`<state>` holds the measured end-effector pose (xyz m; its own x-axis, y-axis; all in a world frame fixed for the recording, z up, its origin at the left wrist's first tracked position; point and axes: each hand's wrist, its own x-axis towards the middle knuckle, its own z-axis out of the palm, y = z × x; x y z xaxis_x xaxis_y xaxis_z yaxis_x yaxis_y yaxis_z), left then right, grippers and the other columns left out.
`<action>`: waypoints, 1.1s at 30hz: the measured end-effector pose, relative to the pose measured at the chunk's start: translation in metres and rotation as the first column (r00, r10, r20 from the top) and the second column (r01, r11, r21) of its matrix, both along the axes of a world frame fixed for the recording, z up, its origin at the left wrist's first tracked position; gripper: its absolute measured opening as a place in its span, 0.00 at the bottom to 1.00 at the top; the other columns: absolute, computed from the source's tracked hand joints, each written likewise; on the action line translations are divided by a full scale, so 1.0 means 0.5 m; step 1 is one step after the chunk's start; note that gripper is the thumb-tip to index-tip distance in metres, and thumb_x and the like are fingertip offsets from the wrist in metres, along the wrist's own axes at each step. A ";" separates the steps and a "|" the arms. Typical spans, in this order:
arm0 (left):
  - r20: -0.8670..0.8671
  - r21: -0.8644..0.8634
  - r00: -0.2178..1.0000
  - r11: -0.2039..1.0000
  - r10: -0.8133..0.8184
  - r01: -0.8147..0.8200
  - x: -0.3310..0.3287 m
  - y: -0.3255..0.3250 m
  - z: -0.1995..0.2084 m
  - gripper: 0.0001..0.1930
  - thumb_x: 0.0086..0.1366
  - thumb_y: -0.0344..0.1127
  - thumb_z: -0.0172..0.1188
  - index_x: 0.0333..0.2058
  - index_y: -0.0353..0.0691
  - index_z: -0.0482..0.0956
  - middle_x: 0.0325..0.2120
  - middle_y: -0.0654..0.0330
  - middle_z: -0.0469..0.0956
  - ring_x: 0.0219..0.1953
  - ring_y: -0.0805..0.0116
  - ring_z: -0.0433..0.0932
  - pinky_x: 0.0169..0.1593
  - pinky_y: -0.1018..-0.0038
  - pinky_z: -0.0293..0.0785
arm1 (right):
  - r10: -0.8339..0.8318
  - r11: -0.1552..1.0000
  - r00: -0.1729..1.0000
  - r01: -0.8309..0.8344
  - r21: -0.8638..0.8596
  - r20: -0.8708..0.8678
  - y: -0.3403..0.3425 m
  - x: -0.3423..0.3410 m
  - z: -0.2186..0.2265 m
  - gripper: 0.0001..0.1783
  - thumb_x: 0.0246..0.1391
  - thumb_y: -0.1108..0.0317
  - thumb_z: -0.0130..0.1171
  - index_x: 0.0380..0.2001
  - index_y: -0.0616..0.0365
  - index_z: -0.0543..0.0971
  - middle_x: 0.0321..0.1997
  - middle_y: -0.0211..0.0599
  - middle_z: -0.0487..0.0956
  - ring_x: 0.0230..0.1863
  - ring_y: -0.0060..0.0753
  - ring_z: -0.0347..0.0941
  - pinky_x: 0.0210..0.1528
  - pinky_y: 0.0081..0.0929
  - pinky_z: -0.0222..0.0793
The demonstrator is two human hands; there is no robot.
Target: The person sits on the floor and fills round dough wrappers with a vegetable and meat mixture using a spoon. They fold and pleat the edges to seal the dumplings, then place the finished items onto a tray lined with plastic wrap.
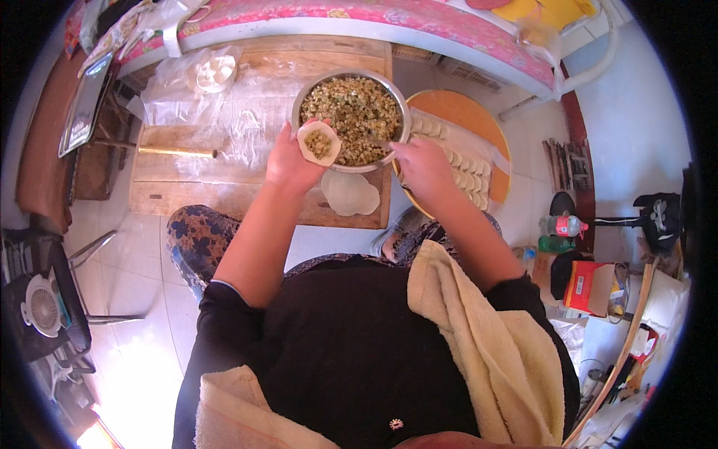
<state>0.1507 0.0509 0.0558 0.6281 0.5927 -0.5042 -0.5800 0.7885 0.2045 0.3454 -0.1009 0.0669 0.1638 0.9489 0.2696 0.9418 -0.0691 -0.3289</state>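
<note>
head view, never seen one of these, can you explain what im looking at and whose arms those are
There is no machine here: you see a person's two bare hands, filmed from a wide fisheye camera on their head looking down, so straight edges bend.

The left hand holds a dough round with some filling on it. The right hand grips what looks like a small utensil, partly hidden, at the metal bowl of filling.

On the wooden table also lie flat wrappers and a rod. To the right, a round board carries rows of folded dumplings.
</note>
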 end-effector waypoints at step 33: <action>-0.231 0.829 0.972 0.514 -0.048 0.222 -0.270 -0.226 0.197 0.26 0.62 0.26 0.59 0.58 0.38 0.63 0.41 0.61 0.77 0.46 0.76 0.73 0.52 0.77 0.68 | 0.406 0.913 0.392 -0.138 0.383 -0.825 -0.017 -0.348 0.207 0.08 0.49 0.73 0.64 0.32 0.62 0.77 0.42 0.33 0.72 0.43 0.24 0.69 0.46 0.22 0.66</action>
